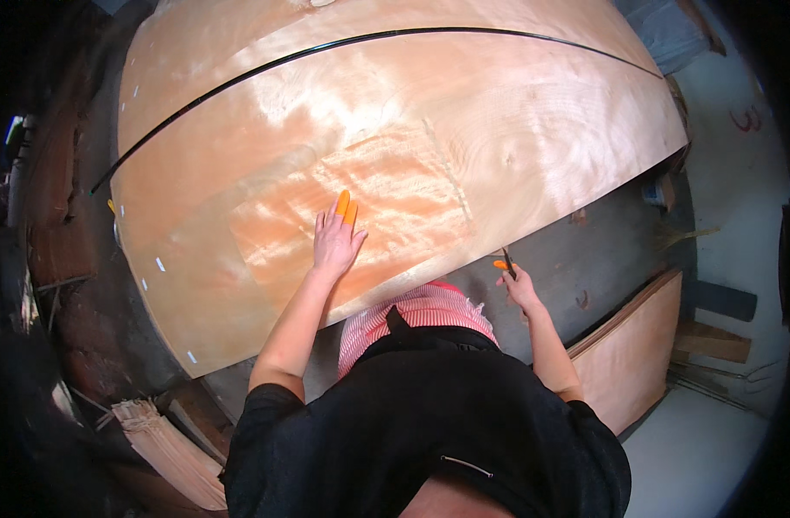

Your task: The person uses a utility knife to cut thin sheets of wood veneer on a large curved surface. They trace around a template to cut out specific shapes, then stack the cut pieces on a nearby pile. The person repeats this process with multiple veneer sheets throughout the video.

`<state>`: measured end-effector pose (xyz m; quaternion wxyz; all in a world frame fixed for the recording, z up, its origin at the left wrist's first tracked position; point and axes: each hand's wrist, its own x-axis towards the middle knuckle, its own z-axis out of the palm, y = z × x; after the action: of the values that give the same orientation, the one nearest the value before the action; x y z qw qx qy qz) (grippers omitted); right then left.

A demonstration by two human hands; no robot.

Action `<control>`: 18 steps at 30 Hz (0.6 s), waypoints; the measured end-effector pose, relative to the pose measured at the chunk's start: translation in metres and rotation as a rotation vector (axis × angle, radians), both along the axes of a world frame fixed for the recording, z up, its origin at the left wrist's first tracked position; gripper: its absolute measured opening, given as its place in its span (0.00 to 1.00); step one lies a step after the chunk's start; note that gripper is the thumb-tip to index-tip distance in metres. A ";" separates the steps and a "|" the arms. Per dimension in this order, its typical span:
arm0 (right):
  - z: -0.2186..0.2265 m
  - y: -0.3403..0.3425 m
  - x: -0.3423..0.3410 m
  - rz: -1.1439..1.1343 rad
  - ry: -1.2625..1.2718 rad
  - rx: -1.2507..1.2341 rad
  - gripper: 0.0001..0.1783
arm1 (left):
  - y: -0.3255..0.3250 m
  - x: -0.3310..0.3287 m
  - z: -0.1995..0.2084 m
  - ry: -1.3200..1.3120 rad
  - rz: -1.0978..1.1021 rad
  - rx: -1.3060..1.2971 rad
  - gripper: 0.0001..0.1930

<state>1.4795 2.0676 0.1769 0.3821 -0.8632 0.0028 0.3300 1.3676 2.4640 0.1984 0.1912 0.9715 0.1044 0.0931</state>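
A large pale wood-veneer sheet lies in front of me, with a smaller, shinier rectangular veneer piece flat on it. My left hand rests on this piece, fingers stretched out, with orange finger cots on two of them. Just off the near edge of the large sheet, low on the right, my right hand is closed round a slim dark knife-like tool. Its tip points up toward the sheet's edge, and an orange cot shows on a finger of this hand too. Exactly what kind of tool it is stays too small to tell.
A long thin black strip curves across the far part of the sheet. A stack of wood sheets leans at the lower right. More veneer strips lie at the lower left. Small white tape bits mark the left edge.
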 end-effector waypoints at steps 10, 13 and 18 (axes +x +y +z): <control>0.011 0.109 0.094 0.139 -0.115 0.116 0.13 | -0.004 -0.011 -0.037 0.076 -0.013 -0.015 0.33; -0.017 0.151 0.132 0.129 -0.306 0.175 0.13 | -0.002 -0.010 -0.035 0.055 0.015 -0.032 0.31; -0.023 0.222 0.175 0.068 -0.419 0.140 0.12 | 0.001 0.018 -0.027 -0.124 0.176 -0.181 0.32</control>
<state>1.6542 2.2901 0.1538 0.4221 -0.8838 -0.1286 0.1557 1.3852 2.4650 0.1714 0.2753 0.9297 0.1851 0.1597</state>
